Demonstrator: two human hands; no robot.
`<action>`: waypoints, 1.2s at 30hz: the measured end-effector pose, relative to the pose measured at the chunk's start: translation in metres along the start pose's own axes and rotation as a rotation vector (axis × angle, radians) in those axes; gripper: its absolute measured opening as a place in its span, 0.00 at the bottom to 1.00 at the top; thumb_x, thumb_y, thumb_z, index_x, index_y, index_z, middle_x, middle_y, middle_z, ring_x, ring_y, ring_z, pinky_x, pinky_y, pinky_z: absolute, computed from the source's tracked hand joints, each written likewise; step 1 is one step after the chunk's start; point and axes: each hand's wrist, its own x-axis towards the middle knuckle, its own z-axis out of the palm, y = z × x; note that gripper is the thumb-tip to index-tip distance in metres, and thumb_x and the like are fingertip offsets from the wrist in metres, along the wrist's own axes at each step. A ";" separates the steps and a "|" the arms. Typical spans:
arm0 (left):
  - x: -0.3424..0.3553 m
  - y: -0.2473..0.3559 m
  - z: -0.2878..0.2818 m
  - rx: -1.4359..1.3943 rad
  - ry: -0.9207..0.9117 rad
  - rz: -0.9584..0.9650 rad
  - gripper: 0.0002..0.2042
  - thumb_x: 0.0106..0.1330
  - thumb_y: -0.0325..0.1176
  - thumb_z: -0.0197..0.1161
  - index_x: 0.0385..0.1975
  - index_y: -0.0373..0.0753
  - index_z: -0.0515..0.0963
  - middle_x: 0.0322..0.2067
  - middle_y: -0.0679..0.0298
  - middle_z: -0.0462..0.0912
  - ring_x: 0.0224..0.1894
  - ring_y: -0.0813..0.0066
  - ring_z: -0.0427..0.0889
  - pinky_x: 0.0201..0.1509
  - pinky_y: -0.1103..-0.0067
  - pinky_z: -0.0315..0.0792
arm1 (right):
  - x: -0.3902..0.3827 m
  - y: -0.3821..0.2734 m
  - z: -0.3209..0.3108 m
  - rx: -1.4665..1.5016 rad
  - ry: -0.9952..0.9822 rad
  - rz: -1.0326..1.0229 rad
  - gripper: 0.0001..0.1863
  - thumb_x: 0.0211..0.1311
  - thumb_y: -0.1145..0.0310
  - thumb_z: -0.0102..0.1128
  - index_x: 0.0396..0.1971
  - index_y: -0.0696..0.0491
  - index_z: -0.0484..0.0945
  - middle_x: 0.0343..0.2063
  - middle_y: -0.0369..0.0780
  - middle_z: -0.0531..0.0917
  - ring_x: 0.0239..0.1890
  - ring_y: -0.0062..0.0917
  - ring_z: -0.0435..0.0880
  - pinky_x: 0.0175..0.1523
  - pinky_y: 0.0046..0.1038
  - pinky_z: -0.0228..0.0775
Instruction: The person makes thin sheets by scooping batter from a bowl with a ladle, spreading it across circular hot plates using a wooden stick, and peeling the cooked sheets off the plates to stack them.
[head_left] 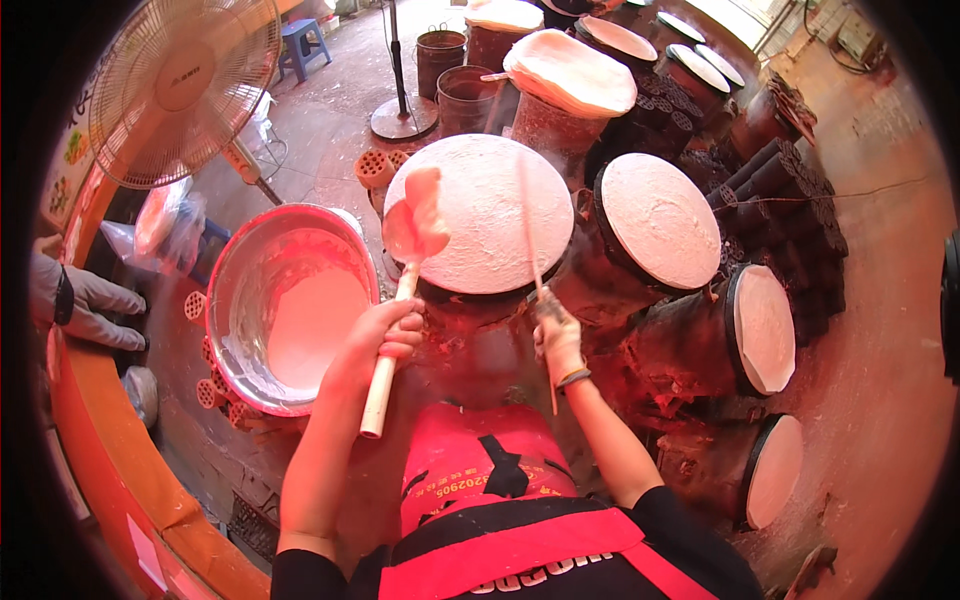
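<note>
My left hand (pixel 388 332) is closed around the pale thick handle of a ladle (pixel 383 390). Its head is over the left part of a round griddle, and a soft lump of batter (pixel 427 210) hangs on it. My right hand (pixel 556 335) grips a long thin stick (pixel 528 220), whose far end lies over the griddle's right half; whether it touches is unclear. A pale, rough sheet of batter (pixel 480 225) covers this griddle. Left of my left hand stands a large basin (pixel 216 300) holding smooth batter (pixel 320 320).
More batter-covered griddles on drum stoves (pixel 660 220) curve along my right. Behind the middle griddle is a stack of thin flat sheets (pixel 570 75). Dark cylindrical briquettes (pixel 785 210) are piled far right. A standing fan (pixel 185 85) is at far left, near a person's legs (pixel 100 300).
</note>
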 end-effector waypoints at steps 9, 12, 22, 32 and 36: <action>-0.038 -0.013 -0.052 0.148 0.265 -0.028 0.03 0.66 0.25 0.49 0.34 0.36 0.63 0.20 0.70 0.62 0.15 0.89 0.57 0.12 0.93 0.51 | -0.016 0.029 0.001 -0.283 0.008 -0.219 0.16 0.63 0.69 0.54 0.49 0.56 0.76 0.28 0.30 0.77 0.31 0.13 0.71 0.39 0.18 0.66; -0.041 -0.021 -0.065 0.195 0.307 -0.016 0.03 0.66 0.25 0.50 0.33 0.38 0.63 0.19 0.70 0.62 0.15 0.89 0.57 0.12 0.93 0.51 | -0.014 0.045 -0.019 -0.534 -0.051 -0.448 0.15 0.64 0.65 0.54 0.47 0.54 0.77 0.23 0.29 0.76 0.26 0.13 0.72 0.31 0.21 0.67; -0.015 -0.073 0.020 -0.332 0.046 -0.299 0.12 0.70 0.28 0.42 0.48 0.28 0.62 0.23 0.67 0.60 0.17 0.84 0.58 0.13 0.89 0.56 | 0.040 -0.095 -0.137 -0.897 -0.001 -0.559 0.17 0.55 0.62 0.54 0.43 0.54 0.76 0.35 0.48 0.81 0.33 0.45 0.79 0.41 0.39 0.73; 0.087 -0.154 0.221 -0.465 0.120 -0.230 0.09 0.71 0.28 0.37 0.44 0.31 0.62 0.23 0.67 0.60 0.19 0.81 0.60 0.21 0.86 0.62 | 0.072 -0.227 -0.393 -1.480 0.609 -0.463 0.21 0.55 0.51 0.56 0.40 0.52 0.74 0.40 0.48 0.78 0.41 0.41 0.79 0.44 0.38 0.72; 0.126 -0.163 0.225 -0.480 0.025 -0.171 0.14 0.70 0.28 0.39 0.49 0.24 0.58 0.24 0.65 0.59 0.19 0.81 0.60 0.17 0.85 0.62 | 0.059 -0.217 -0.430 -1.509 0.607 -0.538 0.19 0.53 0.51 0.57 0.31 0.53 0.77 0.32 0.47 0.81 0.35 0.40 0.81 0.41 0.38 0.73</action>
